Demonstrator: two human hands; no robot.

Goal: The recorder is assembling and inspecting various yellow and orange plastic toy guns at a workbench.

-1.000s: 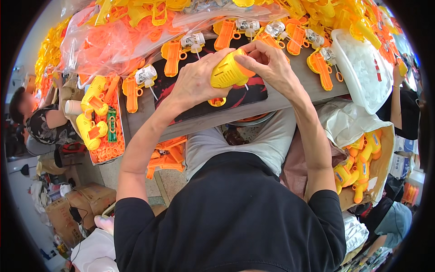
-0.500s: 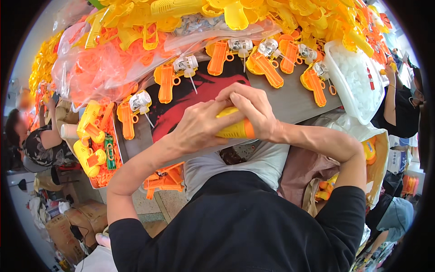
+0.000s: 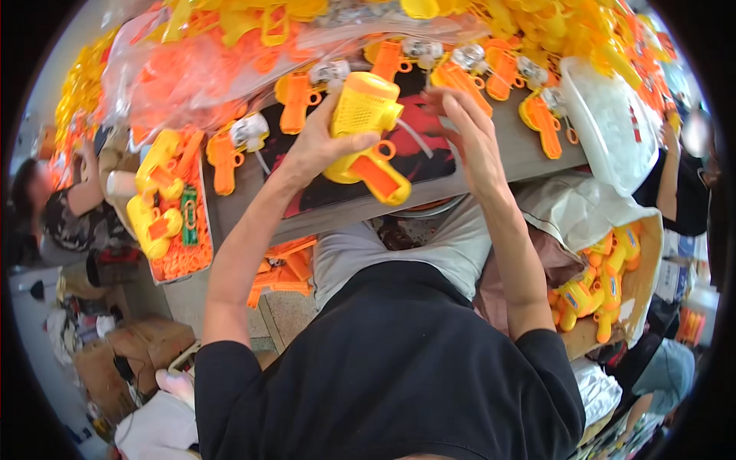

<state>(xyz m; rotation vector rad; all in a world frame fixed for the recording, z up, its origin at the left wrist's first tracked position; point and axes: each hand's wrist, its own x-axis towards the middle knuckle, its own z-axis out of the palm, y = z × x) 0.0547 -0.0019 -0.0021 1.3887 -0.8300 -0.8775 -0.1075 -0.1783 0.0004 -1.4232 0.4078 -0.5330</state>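
A yellow toy gun (image 3: 360,115) with an orange grip panel and a ring-shaped trigger is gripped by my left hand (image 3: 316,146), held above the table front. A thin pale tube (image 3: 416,136) shows beside its nozzle. To the right, apart from the gun, my right hand (image 3: 469,138) is raised with its fingers spread and nothing in them. Beyond my hands, several half-assembled toy guns lie in an arc, among them an orange-and-yellow one (image 3: 542,126) at the right and another (image 3: 225,159) at the left, with silvery-white inner units.
A white tub (image 3: 586,146) of translucent parts stands at the right. Below it is a box of yellow toy guns (image 3: 579,297). On the left sits a tray of orange parts (image 3: 184,262). Heaped yellow shells (image 3: 529,38) and bagged orange parts (image 3: 184,84) line the back. People work at both sides.
My hands, clasped around the toy gun before, have parted. The left hand has raised and turned the gun; the right has let go and moved right. The view has shifted slightly.
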